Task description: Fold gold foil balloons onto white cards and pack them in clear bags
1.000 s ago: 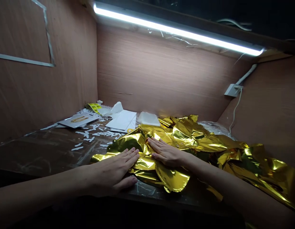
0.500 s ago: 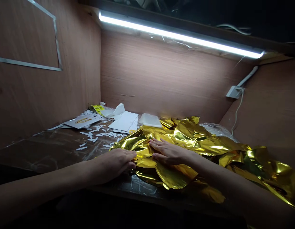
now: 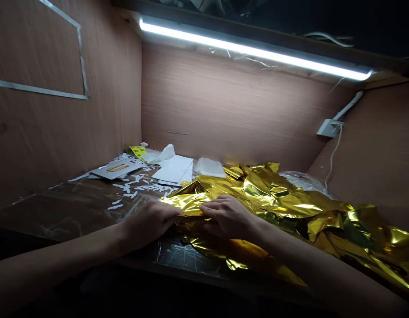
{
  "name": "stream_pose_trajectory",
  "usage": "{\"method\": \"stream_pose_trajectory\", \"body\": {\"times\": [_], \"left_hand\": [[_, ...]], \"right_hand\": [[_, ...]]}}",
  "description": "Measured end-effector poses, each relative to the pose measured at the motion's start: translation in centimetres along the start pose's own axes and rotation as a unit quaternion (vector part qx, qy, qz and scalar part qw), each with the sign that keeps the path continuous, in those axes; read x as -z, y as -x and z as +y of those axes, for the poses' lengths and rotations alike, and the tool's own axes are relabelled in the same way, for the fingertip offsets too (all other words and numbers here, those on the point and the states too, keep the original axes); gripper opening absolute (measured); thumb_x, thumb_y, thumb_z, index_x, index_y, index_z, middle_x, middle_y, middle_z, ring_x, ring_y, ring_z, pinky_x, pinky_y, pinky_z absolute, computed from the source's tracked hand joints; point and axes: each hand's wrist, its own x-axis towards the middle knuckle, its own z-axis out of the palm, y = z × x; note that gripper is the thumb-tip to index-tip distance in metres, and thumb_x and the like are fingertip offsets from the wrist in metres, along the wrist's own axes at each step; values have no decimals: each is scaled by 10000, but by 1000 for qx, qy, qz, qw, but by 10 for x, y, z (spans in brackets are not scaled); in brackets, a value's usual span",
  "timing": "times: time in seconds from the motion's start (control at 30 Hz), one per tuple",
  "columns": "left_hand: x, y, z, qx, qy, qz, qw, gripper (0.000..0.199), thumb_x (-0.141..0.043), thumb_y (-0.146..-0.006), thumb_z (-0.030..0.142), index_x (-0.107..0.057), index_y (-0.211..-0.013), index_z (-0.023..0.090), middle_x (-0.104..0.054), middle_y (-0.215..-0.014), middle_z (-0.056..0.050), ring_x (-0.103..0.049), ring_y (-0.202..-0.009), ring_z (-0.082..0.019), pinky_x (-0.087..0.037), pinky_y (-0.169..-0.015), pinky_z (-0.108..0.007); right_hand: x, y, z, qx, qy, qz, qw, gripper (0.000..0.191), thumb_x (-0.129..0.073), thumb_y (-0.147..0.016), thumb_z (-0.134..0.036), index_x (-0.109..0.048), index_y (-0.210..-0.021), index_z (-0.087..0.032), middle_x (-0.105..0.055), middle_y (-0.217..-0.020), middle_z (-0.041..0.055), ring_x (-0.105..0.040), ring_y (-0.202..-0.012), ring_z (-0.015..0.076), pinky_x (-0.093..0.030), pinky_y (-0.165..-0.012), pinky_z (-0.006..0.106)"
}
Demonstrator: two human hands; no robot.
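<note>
A pile of flat, crinkled gold foil balloons (image 3: 277, 194) spreads over the brown tabletop. At its near left end, my left hand (image 3: 153, 223) has its thumb and fingers closed on the edge of one gold foil balloon (image 3: 187, 203). My right hand (image 3: 226, 216) grips the same foil a little to the right, fingers bent and thumb underneath. Between the two hands the foil is bunched into a raised fold. More foil hangs below my right hand toward the table's front edge. My fingertips are partly hidden.
Left of the pile lie scattered white paper strips (image 3: 128, 187), a printed card with a gold U (image 3: 115, 168), white sheets (image 3: 174, 170) and a yellow label sheet (image 3: 136, 152). A clear plastic packet (image 3: 209, 168) sits behind. Wooden walls enclose the table; a socket (image 3: 330, 128) with a cord is at right.
Both hands have gone from lying flat on the foil to closing on it. The foil between them has bunched up, and the rounded flap in front has folded down.
</note>
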Motion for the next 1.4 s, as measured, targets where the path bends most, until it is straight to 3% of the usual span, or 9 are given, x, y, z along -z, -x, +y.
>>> {"method": "stream_pose_trajectory", "body": {"times": [0.17, 0.33, 0.5, 0.7, 0.83, 1.03, 1.27, 1.33, 1.4], "left_hand": [[2, 4, 3, -78, -17, 72, 994, 266, -518, -964, 89, -746, -1057, 189, -810, -1019, -42, -779, -880, -183, -597, -830, -274], [2, 7, 8, -93, -35, 80, 992, 202, -541, -967, 101, -727, -956, 178, -788, -858, -38, -745, -735, -156, -576, -736, -256], [2, 9, 7, -88, -93, 56, 990, 226, -519, -944, 73, -679, -823, 176, -657, -660, 6, -615, -569, -130, -459, -587, -252], [10, 18, -3, -65, -101, 44, 992, 228, -536, -939, 77, -675, -793, 182, -650, -666, 9, -611, -593, -126, -437, -606, -245], [18, 28, -10, -54, -105, 41, 992, 230, -542, -951, 92, -696, -803, 180, -656, -678, 0, -611, -601, -127, -436, -601, -238], [31, 39, -18, -22, -115, 52, 992, 245, -538, -949, 111, -683, -764, 177, -655, -676, -1, -604, -592, -125, -428, -596, -238], [40, 59, -37, 38, -80, 59, 994, 191, -576, -954, 234, -739, -855, 213, -756, -778, 0, -688, -667, -154, -480, -655, -248], [47, 61, -40, 77, -83, 40, 993, 194, -590, -943, 272, -752, -851, 220, -768, -794, 0, -705, -689, -167, -498, -678, -260], [57, 60, -43, 159, -96, 23, 982, 190, -639, -904, 330, -748, -795, 218, -760, -762, -5, -707, -684, -185, -506, -662, -277]], "right_hand": [[-3, 3, -13, -34, 92, 3, 995, 292, -431, -1023, -116, -643, -832, -179, -677, -683, 22, -547, -564, 148, -355, -591, 313], [-6, 8, -21, -10, 114, 11, 993, 244, -422, -1038, -95, -617, -909, -162, -692, -760, 43, -601, -628, 167, -374, -606, 325], [-13, 11, -24, 16, 118, 19, 993, 211, -417, -1032, -71, -616, -1002, -134, -704, -841, 83, -651, -709, 201, -438, -662, 337], [-12, 16, -22, -35, 97, -2, 995, 267, -395, -1059, -109, -597, -896, -170, -683, -774, 31, -620, -648, 177, -414, -612, 330], [-13, 21, -20, -31, 95, -2, 995, 283, -373, -1066, -111, -610, -920, -162, -708, -835, 54, -634, -677, 186, -429, -629, 338], [-8, 20, -21, -38, 92, 4, 995, 247, -387, -1061, -108, -613, -974, -157, -728, -872, 67, -672, -732, 200, -459, -665, 331], [-3, 21, -26, -5, 116, 68, 991, 216, -413, -1044, -81, -623, -1039, -131, -736, -870, 77, -697, -731, 212, -486, -648, 333], [-1, 22, -28, -12, 115, 80, 990, 196, -446, -1024, -66, -628, -989, -131, -720, -817, 63, -683, -686, 208, -485, -628, 332], [3, 25, -28, -30, 113, 97, 988, 181, -475, -1007, -62, -637, -967, -131, -718, -807, 62, -674, -668, 210, -488, -620, 329]]}}
